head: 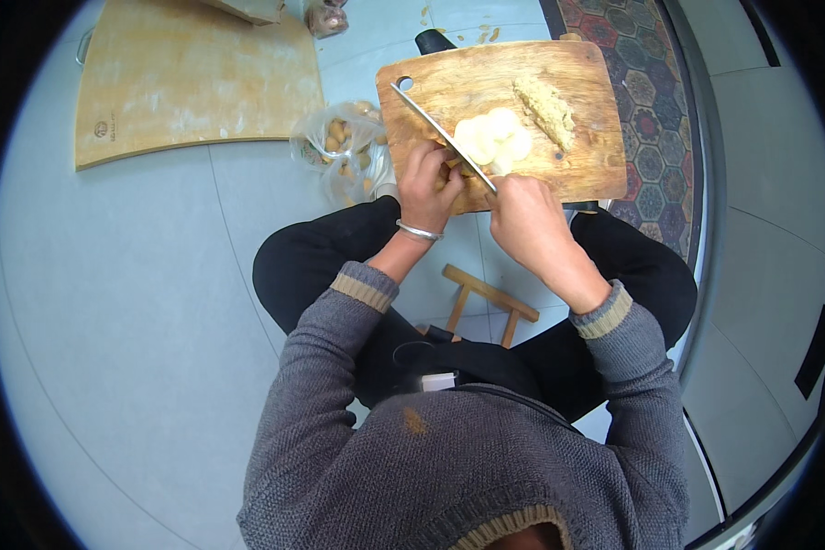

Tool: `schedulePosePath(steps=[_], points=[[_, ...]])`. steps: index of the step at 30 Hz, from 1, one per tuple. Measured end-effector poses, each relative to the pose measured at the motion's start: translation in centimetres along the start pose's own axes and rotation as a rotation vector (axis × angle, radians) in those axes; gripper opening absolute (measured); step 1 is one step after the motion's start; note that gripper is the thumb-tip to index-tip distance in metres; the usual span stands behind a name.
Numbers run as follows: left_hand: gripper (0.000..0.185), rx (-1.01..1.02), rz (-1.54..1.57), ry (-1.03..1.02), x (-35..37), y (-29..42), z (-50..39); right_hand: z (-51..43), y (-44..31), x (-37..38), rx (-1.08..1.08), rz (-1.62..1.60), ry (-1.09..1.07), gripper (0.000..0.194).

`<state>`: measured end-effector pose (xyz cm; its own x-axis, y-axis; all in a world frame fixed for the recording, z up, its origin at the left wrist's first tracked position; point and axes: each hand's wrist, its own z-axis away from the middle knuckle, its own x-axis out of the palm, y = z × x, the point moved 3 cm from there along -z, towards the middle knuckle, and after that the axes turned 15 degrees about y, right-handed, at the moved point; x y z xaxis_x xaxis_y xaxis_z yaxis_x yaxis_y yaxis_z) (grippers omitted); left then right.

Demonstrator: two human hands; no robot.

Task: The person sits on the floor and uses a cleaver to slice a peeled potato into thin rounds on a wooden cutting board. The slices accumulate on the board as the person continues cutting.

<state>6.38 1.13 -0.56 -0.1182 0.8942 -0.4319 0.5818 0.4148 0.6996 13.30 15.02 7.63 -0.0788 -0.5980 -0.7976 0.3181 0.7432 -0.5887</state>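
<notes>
A wooden cutting board lies in front of me above my knees. My right hand is closed around the handle of a kitchen knife, whose blade slants up to the left across the board. Left of the blade, my left hand rests at the board's lower left with curled fingers, partly behind the blade; what lies under its fingertips is mostly hidden. Pale, thin slices, perhaps of potato, are piled just right of the blade. A heap of finely chopped, yellowish food sits farther right on the board.
Clear plastic bags with several small brown potatoes stand left of the cutting board. A larger wooden board lies on the floor at upper left. A patterned mat runs along the right, beside pale cabinet fronts. A wooden stool part shows between my legs.
</notes>
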Motion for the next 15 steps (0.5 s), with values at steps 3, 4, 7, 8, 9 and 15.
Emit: schedulePosePath(steps=[3, 4, 7, 8, 9, 15], points=[[0.026, -0.022, 0.029, 0.003, 0.1, -0.2, 0.0, -0.3, -0.2, 0.1, 0.000, -0.012, 0.033, 0.009], [0.026, -0.023, 0.017, 0.000, 0.0, -0.2, 0.0, -0.4, -0.3, 0.0, -0.005, -0.016, 0.049, 0.009], [0.025, -0.026, 0.026, -0.003, 0.1, -0.5, 0.1, 0.6, 0.1, -0.3, 0.013, 0.056, -0.035, 0.009], [0.025, -0.034, 0.037, -0.002, 0.0, -0.6, 0.2, 0.7, 0.3, -0.6, 0.012, 0.034, -0.020, 0.011], [0.025, -0.044, 0.046, -0.002, -0.1, -0.7, 0.3, 0.7, 0.4, -0.7, 0.016, 0.015, -0.015, 0.014], [0.026, -0.043, 0.030, 0.003, -0.1, -0.6, 0.2, -0.6, -0.2, 0.3, 0.026, 0.008, -0.009, 0.010]])
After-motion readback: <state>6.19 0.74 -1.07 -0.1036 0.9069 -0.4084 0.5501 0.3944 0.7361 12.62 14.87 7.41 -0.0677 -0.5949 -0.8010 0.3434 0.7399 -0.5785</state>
